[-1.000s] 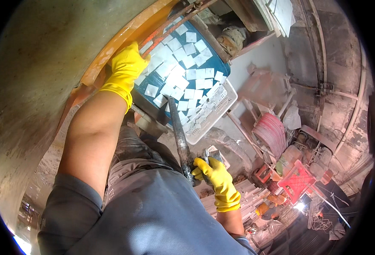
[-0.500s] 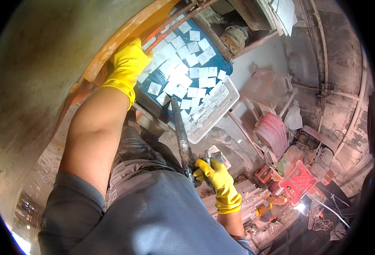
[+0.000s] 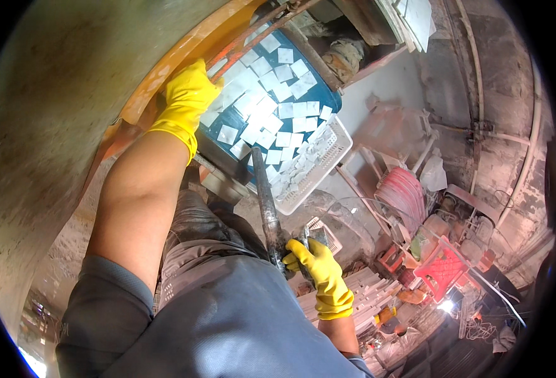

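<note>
Both hands wear yellow rubber gloves, one high on the drum rim, one low on a metal bar.

Left hand (image 3: 186, 101) is stretched up and forward on a bare, straight arm; its fingers are closed over the orange painted rim (image 3: 164, 69) of the big grey drum (image 3: 51, 126). Right hand (image 3: 319, 274) is low, near the body, with bent wrist, clenched around the lower end of a long dusty grey metal bar (image 3: 266, 201). The bar goes up to the blue tub (image 3: 278, 120) covered with small white square tiles (image 3: 275, 104). Just beside the tub, on its right, a white plastic perforated crate (image 3: 325, 164) also holds tiles. A red plastic crate (image 3: 441, 268) lies well apart on the right.
</note>
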A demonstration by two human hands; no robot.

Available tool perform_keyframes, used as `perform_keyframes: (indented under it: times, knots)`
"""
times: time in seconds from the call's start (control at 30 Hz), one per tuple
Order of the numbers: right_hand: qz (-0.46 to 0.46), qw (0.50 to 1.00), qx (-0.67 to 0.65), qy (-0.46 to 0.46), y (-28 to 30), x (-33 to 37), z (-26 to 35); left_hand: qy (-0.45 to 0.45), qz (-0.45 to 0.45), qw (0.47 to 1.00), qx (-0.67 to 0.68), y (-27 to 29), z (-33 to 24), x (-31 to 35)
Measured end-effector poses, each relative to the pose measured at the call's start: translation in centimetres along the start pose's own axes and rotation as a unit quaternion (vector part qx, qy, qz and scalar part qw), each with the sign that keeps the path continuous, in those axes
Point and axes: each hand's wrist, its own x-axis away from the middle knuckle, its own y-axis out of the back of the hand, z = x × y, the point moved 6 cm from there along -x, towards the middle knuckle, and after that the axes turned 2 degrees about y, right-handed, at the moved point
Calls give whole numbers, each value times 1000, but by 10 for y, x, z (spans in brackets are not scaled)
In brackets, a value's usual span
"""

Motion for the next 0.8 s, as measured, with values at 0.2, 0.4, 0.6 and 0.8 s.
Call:
perform_keyframes:
  times: [0.2, 0.4, 0.6, 0.8]
  knots:
    - [-4, 1000, -23, 3, -4, -4, -2, 3, 18, 1000, -3, 8, -5, 1]
    - [2, 999, -50, 9, -10, -9, -5, -3, 24, 1000, 5, 2, 0, -3]
    - [-34, 995, -90, -3, -11, -11, -39, -41, -22, 999, -22, -1, 3, -8]
    - [-57, 985, -159, -28, -22, -21, -100, -18, -16, 997, -76, -17, 11, -19]
